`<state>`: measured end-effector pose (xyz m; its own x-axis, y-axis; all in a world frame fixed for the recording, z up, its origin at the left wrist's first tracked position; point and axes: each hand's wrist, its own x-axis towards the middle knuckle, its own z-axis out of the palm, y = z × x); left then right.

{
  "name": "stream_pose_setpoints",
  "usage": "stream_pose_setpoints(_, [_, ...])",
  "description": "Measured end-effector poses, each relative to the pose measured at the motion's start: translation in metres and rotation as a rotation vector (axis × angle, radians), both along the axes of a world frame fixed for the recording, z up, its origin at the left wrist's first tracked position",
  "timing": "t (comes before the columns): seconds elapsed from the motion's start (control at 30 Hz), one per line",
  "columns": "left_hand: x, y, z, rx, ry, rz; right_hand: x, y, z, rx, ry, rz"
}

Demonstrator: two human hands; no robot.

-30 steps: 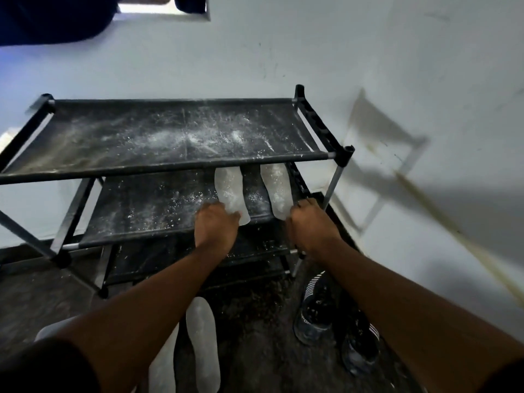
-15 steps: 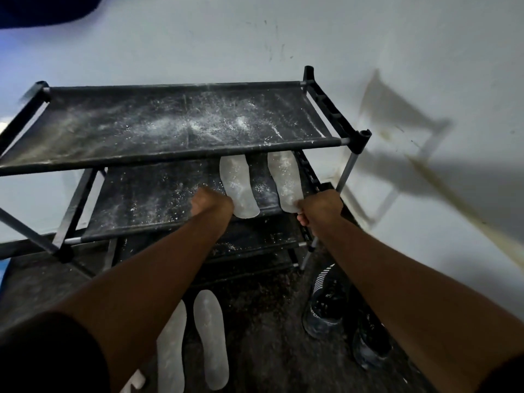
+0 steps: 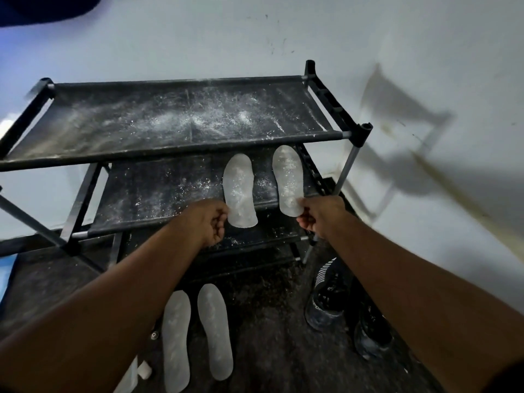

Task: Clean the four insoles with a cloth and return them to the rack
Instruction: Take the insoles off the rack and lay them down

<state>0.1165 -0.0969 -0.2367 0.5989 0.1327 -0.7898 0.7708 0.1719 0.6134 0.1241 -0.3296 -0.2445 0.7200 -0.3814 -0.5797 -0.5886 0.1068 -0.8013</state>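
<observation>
Two pale insoles lie on the rack's [image 3: 198, 143] middle shelf, at about one o'clock from the frame's centre. The left insole [image 3: 239, 191] has its heel pinched by the left hand [image 3: 208, 221]; the right insole [image 3: 287, 180] has its heel gripped by the right hand [image 3: 320, 214]. Half a second ago both hands sat higher against the shelf edge; now the heels overhang it. Two more insoles [image 3: 195, 333] lie on the dark floor at six o'clock, black shoes [image 3: 337, 302] at four o'clock.
</observation>
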Motion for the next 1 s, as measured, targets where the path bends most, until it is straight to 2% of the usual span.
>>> stream_pose_setpoints(0.27, [0.006,-0.001,-0.017,0.024,-0.064,0.016,0.004,0.001,0.0,0.006,0.034,0.063])
stream_pose_setpoints(0.47, [0.008,0.001,-0.034,0.09,-0.122,0.106,0.005,0.004,-0.002,-0.01,0.056,0.079])
stream_pose_setpoints(0.67, [-0.025,-0.002,-0.031,0.153,-0.13,0.137,-0.032,0.006,0.0,-0.106,-0.034,0.061])
stream_pose_setpoints(1.0, [-0.106,-0.007,-0.017,0.203,-0.125,0.157,-0.119,-0.004,-0.01,0.034,-0.087,0.08])
